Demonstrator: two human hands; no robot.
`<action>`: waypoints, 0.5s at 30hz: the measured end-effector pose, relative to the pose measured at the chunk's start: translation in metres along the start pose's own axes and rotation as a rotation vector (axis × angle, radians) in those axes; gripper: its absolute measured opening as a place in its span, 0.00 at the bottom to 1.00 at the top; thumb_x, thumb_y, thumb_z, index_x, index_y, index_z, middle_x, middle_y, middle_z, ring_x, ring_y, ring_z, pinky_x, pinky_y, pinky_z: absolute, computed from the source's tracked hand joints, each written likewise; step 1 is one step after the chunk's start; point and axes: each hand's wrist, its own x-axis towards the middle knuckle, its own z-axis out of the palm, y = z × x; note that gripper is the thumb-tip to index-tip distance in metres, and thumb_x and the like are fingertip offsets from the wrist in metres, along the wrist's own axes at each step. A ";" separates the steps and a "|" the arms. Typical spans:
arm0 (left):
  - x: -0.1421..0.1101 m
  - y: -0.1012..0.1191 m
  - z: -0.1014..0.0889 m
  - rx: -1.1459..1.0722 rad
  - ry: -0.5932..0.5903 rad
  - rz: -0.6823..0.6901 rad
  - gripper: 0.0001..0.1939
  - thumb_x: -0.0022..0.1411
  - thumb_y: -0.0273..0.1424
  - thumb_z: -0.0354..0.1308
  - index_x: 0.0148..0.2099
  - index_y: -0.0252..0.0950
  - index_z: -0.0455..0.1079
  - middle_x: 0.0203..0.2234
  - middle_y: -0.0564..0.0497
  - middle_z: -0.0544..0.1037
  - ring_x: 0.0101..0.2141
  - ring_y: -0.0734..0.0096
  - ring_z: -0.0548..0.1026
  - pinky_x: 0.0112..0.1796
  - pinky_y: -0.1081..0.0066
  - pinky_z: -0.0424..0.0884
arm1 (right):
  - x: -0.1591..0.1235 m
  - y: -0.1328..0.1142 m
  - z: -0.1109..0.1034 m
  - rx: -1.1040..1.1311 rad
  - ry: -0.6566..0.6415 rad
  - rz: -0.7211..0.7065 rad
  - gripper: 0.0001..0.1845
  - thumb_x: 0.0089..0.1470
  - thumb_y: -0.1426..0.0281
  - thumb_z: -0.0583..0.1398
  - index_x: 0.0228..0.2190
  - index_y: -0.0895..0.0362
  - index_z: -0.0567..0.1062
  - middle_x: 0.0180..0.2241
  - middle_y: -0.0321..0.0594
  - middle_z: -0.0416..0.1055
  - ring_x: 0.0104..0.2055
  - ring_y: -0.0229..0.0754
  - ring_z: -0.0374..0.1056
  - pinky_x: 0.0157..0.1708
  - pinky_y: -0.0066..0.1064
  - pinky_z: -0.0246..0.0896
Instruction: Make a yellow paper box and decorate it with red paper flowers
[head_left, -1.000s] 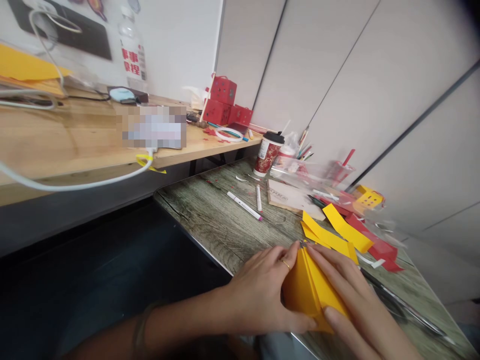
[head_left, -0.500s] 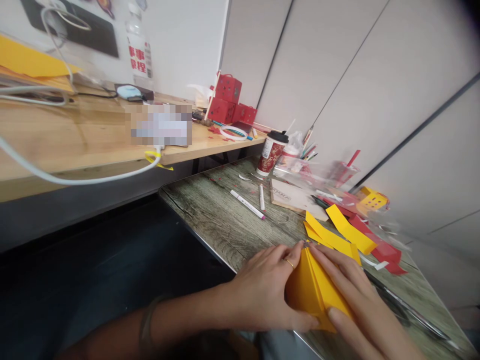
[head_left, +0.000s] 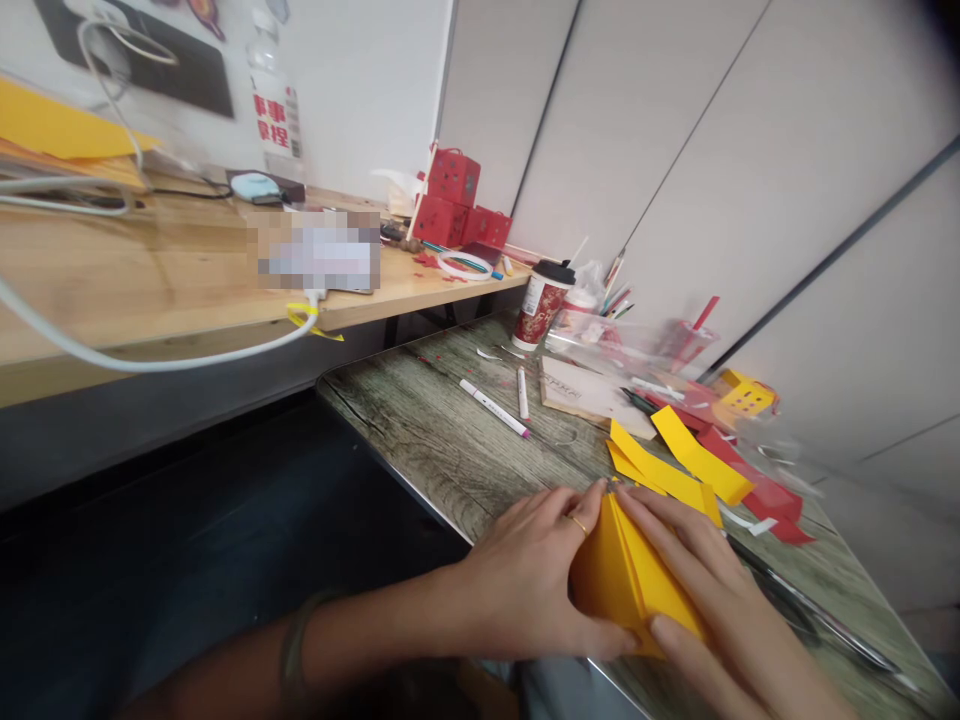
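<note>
Between both hands is a folded piece of yellow paper (head_left: 619, 570) with a seam running down its middle, held over the near edge of the wood-grain table. My left hand (head_left: 536, 570) grips its left side, the thumb low and the fingers at the far tip. On the right side, my right hand (head_left: 701, 580) lies along the paper with its fingers reaching the same tip and its thumb by the seam. Both hands are closed on it, and its underside is hidden. Just beyond the fingers lie yellow paper strips (head_left: 701, 455).
A white marker (head_left: 495, 408) lies on the table (head_left: 420, 430), near a pale board (head_left: 592, 395). Behind stands a red lidded cup (head_left: 541, 305). Red paper (head_left: 780, 505) is at the right. Red boxes (head_left: 454, 195) sit on the raised wooden shelf (head_left: 180, 265).
My right thumb has shifted very slightly left along the paper. Both hands keep hold of it in nearly the same place, and the view has barely moved.
</note>
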 end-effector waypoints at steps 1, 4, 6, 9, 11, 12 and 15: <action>0.000 0.000 0.000 0.001 0.000 0.000 0.47 0.47 0.49 0.57 0.64 0.37 0.43 0.52 0.42 0.63 0.52 0.52 0.63 0.52 0.54 0.61 | 0.000 -0.001 -0.001 -0.002 -0.012 0.021 0.29 0.53 0.61 0.53 0.57 0.49 0.58 0.57 0.41 0.58 0.56 0.50 0.58 0.52 0.41 0.57; 0.000 0.001 0.000 -0.001 0.004 -0.001 0.47 0.47 0.48 0.57 0.64 0.36 0.43 0.53 0.42 0.63 0.52 0.52 0.62 0.52 0.54 0.61 | 0.000 -0.001 -0.001 0.009 -0.031 0.024 0.29 0.53 0.61 0.53 0.57 0.49 0.59 0.57 0.41 0.59 0.56 0.50 0.58 0.52 0.41 0.57; 0.000 0.001 0.000 -0.005 0.005 -0.002 0.47 0.47 0.48 0.57 0.64 0.37 0.43 0.53 0.42 0.63 0.52 0.52 0.63 0.52 0.54 0.61 | 0.000 0.001 0.000 0.019 -0.032 -0.001 0.30 0.52 0.60 0.53 0.57 0.49 0.59 0.57 0.41 0.59 0.56 0.50 0.58 0.52 0.41 0.57; 0.001 0.001 0.000 -0.012 0.007 0.000 0.46 0.47 0.48 0.57 0.64 0.37 0.43 0.52 0.42 0.63 0.52 0.52 0.62 0.52 0.54 0.60 | 0.000 0.003 0.001 0.027 -0.034 0.001 0.31 0.51 0.60 0.54 0.57 0.48 0.58 0.57 0.40 0.58 0.56 0.51 0.58 0.52 0.41 0.57; 0.001 0.001 0.001 -0.017 0.012 0.001 0.47 0.47 0.48 0.57 0.64 0.37 0.43 0.52 0.43 0.63 0.52 0.52 0.63 0.52 0.55 0.60 | 0.001 0.003 0.000 0.033 -0.031 0.002 0.31 0.51 0.60 0.54 0.57 0.48 0.58 0.57 0.40 0.58 0.56 0.51 0.58 0.52 0.41 0.58; 0.000 0.000 0.001 -0.020 0.017 0.001 0.47 0.47 0.48 0.57 0.64 0.38 0.43 0.52 0.43 0.63 0.52 0.53 0.63 0.52 0.55 0.60 | 0.001 0.001 0.000 0.033 -0.033 0.009 0.31 0.51 0.60 0.54 0.57 0.48 0.58 0.57 0.40 0.59 0.56 0.51 0.58 0.52 0.41 0.58; 0.000 0.000 0.002 -0.025 0.020 0.003 0.48 0.46 0.49 0.58 0.64 0.37 0.42 0.52 0.43 0.63 0.51 0.53 0.63 0.52 0.56 0.60 | 0.002 -0.003 -0.003 0.021 -0.027 0.034 0.29 0.52 0.62 0.55 0.56 0.48 0.59 0.57 0.40 0.59 0.56 0.49 0.58 0.52 0.41 0.57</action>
